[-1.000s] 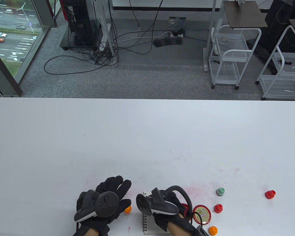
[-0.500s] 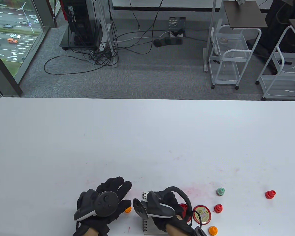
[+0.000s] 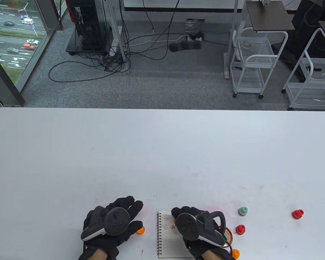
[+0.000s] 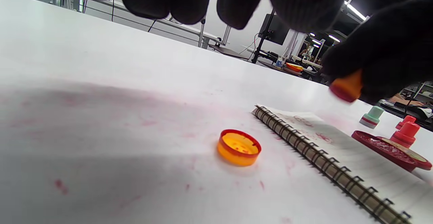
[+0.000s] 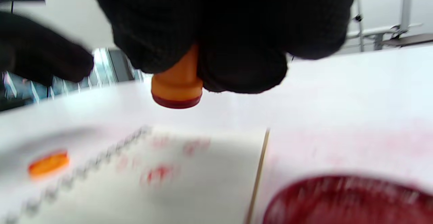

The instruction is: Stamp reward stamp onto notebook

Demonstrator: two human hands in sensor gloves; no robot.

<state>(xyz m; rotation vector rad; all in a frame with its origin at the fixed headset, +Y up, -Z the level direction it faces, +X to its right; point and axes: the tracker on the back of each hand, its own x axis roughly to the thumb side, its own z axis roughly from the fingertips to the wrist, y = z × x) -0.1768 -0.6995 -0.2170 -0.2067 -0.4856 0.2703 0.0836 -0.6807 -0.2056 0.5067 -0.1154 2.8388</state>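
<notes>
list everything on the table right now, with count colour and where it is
notebook: 1, white lined pages, spiral on its left edge, table's near edge between the hands, red prints on the upper page
held stamp: 1, orange with a red face, lifted above the notebook
loose cap: 1, orange, open side up, left of the notebook
ink pad: 1, red, round, right of the notebook
standing stamps: 2 red, 1 mint green, 1 orange, right of the ink pad
table: 1, white, smeared with pink ink
left hand: black glove, fingers spread flat, beside the cap
right hand: black glove, pinches the held stamp
</notes>
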